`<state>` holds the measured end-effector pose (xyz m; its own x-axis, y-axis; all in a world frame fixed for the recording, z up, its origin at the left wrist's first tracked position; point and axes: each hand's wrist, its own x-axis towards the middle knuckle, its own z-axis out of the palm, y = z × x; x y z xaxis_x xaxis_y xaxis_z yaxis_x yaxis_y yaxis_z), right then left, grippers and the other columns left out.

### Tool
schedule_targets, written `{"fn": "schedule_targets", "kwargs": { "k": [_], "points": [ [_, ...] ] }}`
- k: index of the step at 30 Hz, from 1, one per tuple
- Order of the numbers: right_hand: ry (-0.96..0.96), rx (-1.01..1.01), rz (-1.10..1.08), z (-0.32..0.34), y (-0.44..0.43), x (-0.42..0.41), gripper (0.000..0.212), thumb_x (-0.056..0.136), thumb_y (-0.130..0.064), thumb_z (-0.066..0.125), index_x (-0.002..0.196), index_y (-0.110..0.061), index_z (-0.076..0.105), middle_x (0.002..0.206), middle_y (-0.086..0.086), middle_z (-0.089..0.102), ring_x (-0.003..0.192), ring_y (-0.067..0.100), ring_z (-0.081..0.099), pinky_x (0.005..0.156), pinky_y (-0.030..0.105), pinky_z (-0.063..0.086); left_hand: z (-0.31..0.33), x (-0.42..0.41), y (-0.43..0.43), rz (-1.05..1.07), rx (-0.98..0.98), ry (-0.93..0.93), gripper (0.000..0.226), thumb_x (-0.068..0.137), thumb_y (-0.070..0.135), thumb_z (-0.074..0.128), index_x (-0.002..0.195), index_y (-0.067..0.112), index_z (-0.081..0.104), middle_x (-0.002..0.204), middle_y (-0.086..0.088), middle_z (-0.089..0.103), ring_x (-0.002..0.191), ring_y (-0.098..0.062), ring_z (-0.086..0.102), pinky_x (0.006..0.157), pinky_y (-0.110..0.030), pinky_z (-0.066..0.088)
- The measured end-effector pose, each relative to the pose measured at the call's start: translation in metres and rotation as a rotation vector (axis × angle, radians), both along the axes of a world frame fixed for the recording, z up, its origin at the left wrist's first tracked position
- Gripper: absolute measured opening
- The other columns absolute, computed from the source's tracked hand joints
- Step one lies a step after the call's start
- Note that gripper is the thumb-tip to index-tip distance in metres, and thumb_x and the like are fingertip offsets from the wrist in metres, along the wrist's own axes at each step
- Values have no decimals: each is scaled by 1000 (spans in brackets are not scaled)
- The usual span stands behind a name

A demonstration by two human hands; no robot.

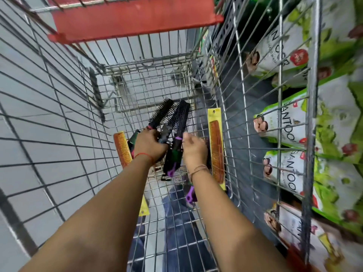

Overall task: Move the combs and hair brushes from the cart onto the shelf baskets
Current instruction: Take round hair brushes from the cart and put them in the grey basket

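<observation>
Both arms reach down into a wire cart (153, 91). My left hand (150, 145) grips a bunch of black round hair brushes (172, 116), whose bristle heads fan out above the fingers. My right hand (194, 152) is closed on a black brush with purple trim (173, 160), right beside the bunch. One orange comb on a yellow card (216, 146) leans against the cart's right wall. Another orange comb (122, 148) lies at the left, partly under my left forearm. A purple brush handle (190, 195) shows below my right wrist.
The cart's red child-seat flap (133, 16) hangs at the top. To the right, through the cart's wire side, stand shelves of green and white packets (290, 122). Grey floor tiles (39, 107) show through the left side.
</observation>
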<state>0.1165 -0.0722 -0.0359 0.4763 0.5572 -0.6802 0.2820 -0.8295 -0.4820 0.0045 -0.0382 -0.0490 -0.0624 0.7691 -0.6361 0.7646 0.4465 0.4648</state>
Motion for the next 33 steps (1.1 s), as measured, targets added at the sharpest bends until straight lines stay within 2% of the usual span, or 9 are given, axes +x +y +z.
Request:
{"fn": "schedule_targets", "kwargs": {
  "k": [3, 6, 10, 13, 16, 18, 24, 27, 33],
  "points": [
    [22, -64, -59, -5, -6, 9, 33, 90, -26, 54, 116, -5, 60, 128, 14, 57, 112, 29, 55, 100, 42, 47, 1, -3, 9, 441, -130, -232, 26, 78, -1, 62, 104, -5, 64, 85, -11, 63, 80, -23, 58, 74, -23, 54],
    [104, -83, 55, -6, -9, 6, 53, 80, -27, 68, 126, -7, 51, 128, 14, 55, 115, 29, 54, 98, 38, 44, -4, -11, 14, 683, -297, -395, 17, 87, -10, 44, 81, -5, 60, 76, -15, 58, 50, -19, 58, 51, -22, 49],
    [121, -47, 112, -15, -7, -8, 52, 75, -31, 72, 118, -10, 54, 111, 13, 59, 101, 29, 57, 81, 32, 47, -10, -14, -6, 514, -265, -351, 28, 86, 21, 62, 97, -5, 64, 83, -10, 60, 70, -19, 54, 75, -29, 48],
    [203, -42, 109, -18, -4, -11, 19, 74, -26, 73, 72, -22, 54, 74, 1, 53, 69, 19, 50, 51, 22, 35, -3, -13, -7, 341, -327, -392, 17, 77, 25, 72, 78, 14, 59, 77, 1, 60, 74, -14, 57, 67, -20, 47],
    [349, -27, -38, -20, -2, -7, 35, 69, -5, 75, 64, -25, 46, 85, 9, 58, 80, 22, 56, 73, 35, 52, -2, -17, 0, 337, -494, -492, 16, 80, 9, 68, 94, 3, 63, 90, -14, 64, 89, -27, 61, 86, -37, 51],
    [442, -12, -121, -18, -4, 1, 35, 65, -2, 77, 70, -20, 48, 94, 14, 59, 90, 29, 60, 87, 46, 52, 1, -19, 1, 409, -581, -613, 4, 88, 4, 57, 86, 4, 60, 84, -14, 63, 82, -28, 60, 81, -36, 50],
    [423, 29, -223, -2, -21, 26, 28, 68, -4, 76, 86, -14, 57, 115, 21, 63, 100, 35, 62, 94, 49, 50, 17, -24, 10, 428, -608, -614, 16, 93, -4, 41, 90, 5, 54, 85, -11, 57, 81, -26, 57, 90, -42, 45],
    [424, 63, -254, 16, -29, 21, 45, 69, 0, 74, 111, -2, 56, 124, 19, 59, 109, 35, 59, 98, 52, 47, 36, -27, 17, 367, -627, -625, 26, 93, -7, 40, 78, 12, 50, 83, -8, 55, 85, -25, 56, 80, -37, 47],
    [432, 357, -451, 73, -34, 0, 41, 65, 10, 73, 99, -6, 57, 109, 14, 66, 99, 24, 65, 88, 36, 53, 113, -34, 40, 85, -515, -670, 22, 96, -2, 37, 80, 9, 48, 53, -3, 62, 50, -12, 61, 50, -20, 49]
  ]
}}
